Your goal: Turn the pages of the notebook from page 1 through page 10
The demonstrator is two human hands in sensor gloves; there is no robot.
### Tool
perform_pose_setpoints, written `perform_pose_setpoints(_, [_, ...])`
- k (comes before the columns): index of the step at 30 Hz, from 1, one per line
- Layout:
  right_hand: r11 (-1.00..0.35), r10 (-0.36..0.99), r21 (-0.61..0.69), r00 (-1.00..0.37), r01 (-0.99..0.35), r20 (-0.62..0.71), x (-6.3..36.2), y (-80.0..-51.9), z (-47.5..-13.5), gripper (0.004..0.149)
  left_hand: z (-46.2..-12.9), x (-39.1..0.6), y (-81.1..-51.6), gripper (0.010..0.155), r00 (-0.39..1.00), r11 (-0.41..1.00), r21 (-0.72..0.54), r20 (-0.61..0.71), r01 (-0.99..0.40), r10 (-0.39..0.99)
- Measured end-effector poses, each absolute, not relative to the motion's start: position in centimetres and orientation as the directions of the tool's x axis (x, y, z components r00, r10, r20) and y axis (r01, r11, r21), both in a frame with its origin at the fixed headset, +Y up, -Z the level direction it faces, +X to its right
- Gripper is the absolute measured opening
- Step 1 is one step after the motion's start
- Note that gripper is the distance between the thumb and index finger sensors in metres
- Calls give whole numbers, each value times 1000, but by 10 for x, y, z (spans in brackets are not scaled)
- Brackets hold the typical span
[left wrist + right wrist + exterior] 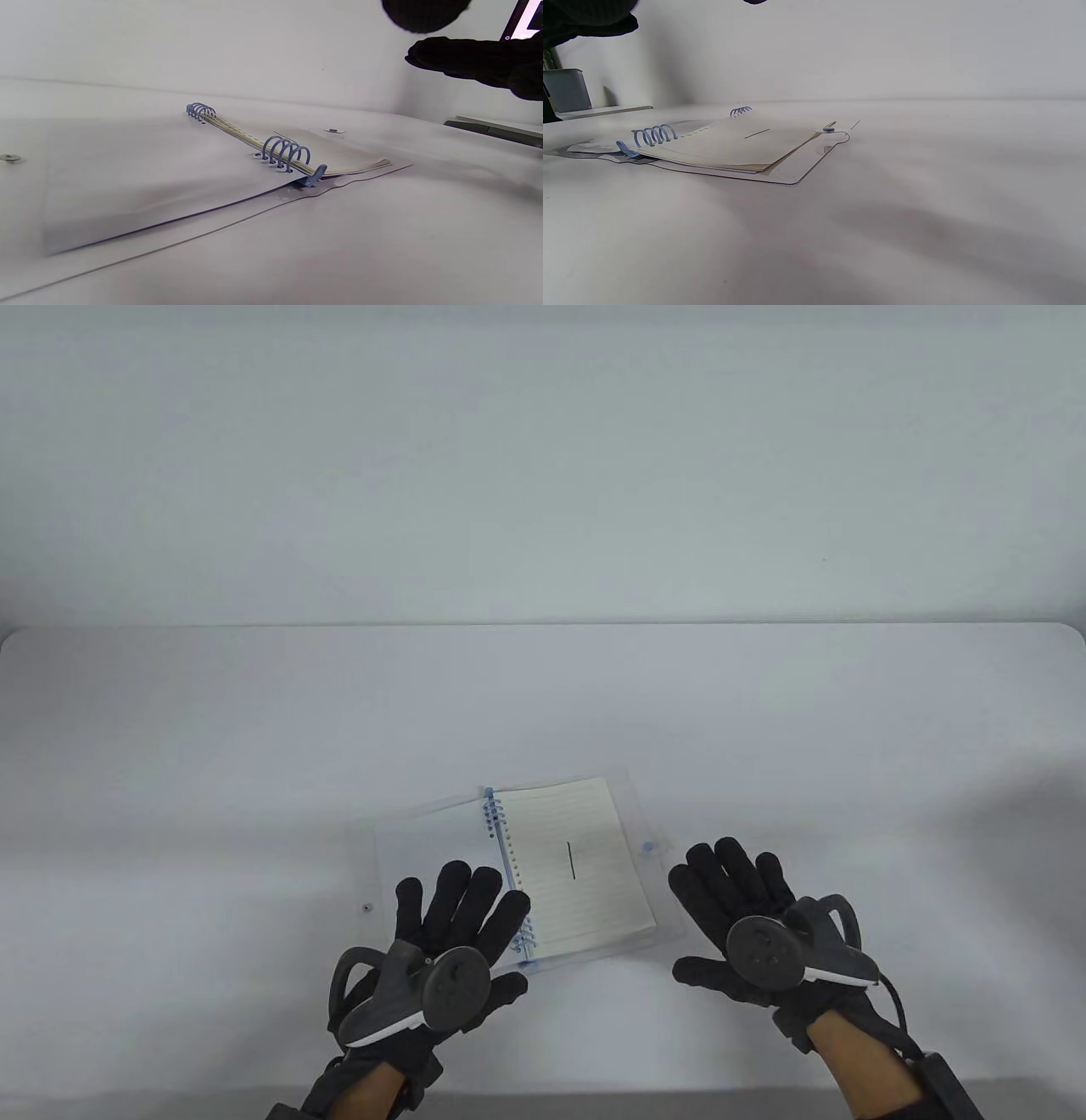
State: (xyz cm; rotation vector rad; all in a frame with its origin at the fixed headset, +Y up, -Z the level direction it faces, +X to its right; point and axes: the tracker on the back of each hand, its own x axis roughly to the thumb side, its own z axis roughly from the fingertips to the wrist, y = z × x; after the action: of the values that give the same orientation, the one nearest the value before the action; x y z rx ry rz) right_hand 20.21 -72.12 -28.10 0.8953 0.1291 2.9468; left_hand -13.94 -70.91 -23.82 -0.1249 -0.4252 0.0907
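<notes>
The notebook (585, 857) lies open, blue rings (495, 814) at nine o'clock of a lined page. Left hand (454, 937) and right hand (747, 920) hover, fingers spread, holding nothing.

notebook (577, 865) open flat on tabletop (212, 746), lower centre; left hand (450, 942) fingers spread over its clear cover, right hand (747, 916) just beside, spread

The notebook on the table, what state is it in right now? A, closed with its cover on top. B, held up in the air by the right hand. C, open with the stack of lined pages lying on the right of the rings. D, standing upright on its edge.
C: the notebook lies open and flat on the table, its lined pages stacked to the right of the blue rings.
</notes>
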Motion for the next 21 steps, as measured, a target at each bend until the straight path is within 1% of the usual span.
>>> perform_pose_setpoints(13, [-987,125,156,-841,-49,526,202,-726,-284,92,-240,-142,-709,80,907,984,-155,398,-82,139])
perform_pose_setpoints(18, [-966,223,224,-844,-126,488,198,-723,-295,91,-240,-143,-708,80,911,984,-155,387,-90,144])
perform_pose_setpoints(21, [-959,250,240,-850,-151,464,190,-722,-308,91,-240,-144,-707,79,912,983,-155,383,-96,149])
